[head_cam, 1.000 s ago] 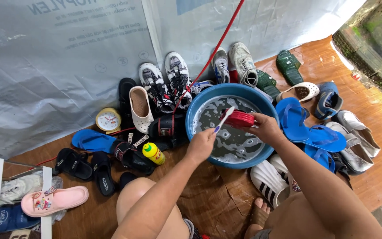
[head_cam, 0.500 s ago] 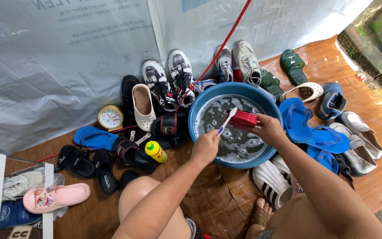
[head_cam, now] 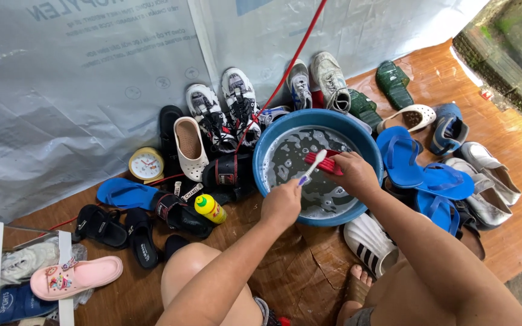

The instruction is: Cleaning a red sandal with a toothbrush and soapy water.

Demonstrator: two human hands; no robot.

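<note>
A blue basin [head_cam: 370, 145] of soapy water sits on the wooden floor in front of me. My right hand [head_cam: 351, 173] grips a red slipper [head_cam: 323, 162] over the water inside the basin. My left hand [head_cam: 282, 205] holds a toothbrush [head_cam: 311, 168] with a purple and white handle, its head resting against the red slipper.
Many shoes ring the basin: blue flip-flops [head_cam: 421, 169], white sneakers [head_cam: 225, 108], a white clog [head_cam: 190, 145], black sandals [head_cam: 122, 226], green clogs [head_cam: 394, 81], a striped white slide [head_cam: 370, 244]. A yellow bottle [head_cam: 210, 209], a small clock [head_cam: 146, 163], a pink slipper [head_cam: 74, 276] and a red hose [head_cam: 291, 66] lie nearby.
Both hands have stayed over the basin, shifting slightly as the toothbrush moves along the red slipper. The view has drifted a little.
</note>
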